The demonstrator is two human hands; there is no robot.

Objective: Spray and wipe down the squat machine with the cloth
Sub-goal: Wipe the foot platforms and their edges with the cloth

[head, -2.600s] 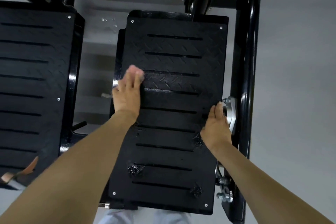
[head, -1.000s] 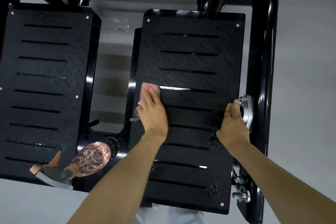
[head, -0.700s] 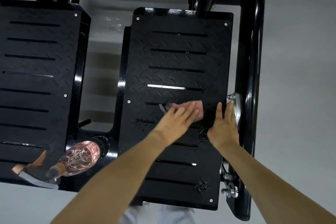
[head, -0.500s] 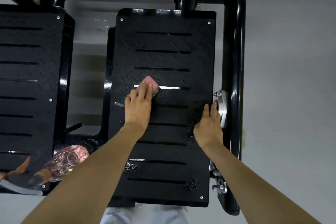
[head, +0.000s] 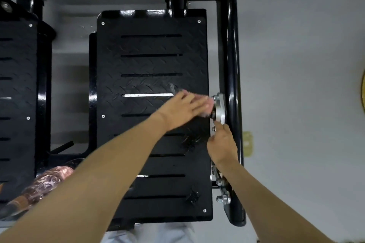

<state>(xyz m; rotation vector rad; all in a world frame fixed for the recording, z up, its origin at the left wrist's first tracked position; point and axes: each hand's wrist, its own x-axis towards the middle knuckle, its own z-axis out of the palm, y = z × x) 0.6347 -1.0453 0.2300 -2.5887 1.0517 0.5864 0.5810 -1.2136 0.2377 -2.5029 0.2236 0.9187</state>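
Both hands work at the right edge of the right footplate (head: 152,65) of the squat machine. Left hand (head: 182,109) lies flat, fingers spread and extended, pressing the pink cloth (head: 207,104) onto the plate surface; only a pink fringe of cloth shows past the fingertips, and the hand is motion-blurred. Cloth sits at the plate's right edge, about mid-length, touching or just beside the silver bearing mount (head: 219,108); contact cannot be confirmed. Right hand (head: 222,144) is at the same edge, just nearer the camera, fingers curled loosely with the tips up against the lower end of the mount and a bolt there. It holds no object; whether it grips the edge or merely rests there cannot be told.

Plate is black tread-pattern steel with horizontal slots. One slot, level with the left hand, shows bright. Glossy wet patches lie near the right edge below the left hand and again toward the near right corner.

Black frame tube (head: 233,89) runs along the right side, outside the mount. A second footplate (head: 17,104) lies at the left, apart from the first, grey floor (head: 296,85) showing between them. Spray bottle (head: 45,183), pinkish and clear, lies on its side at the near left, partly hidden by the left forearm.
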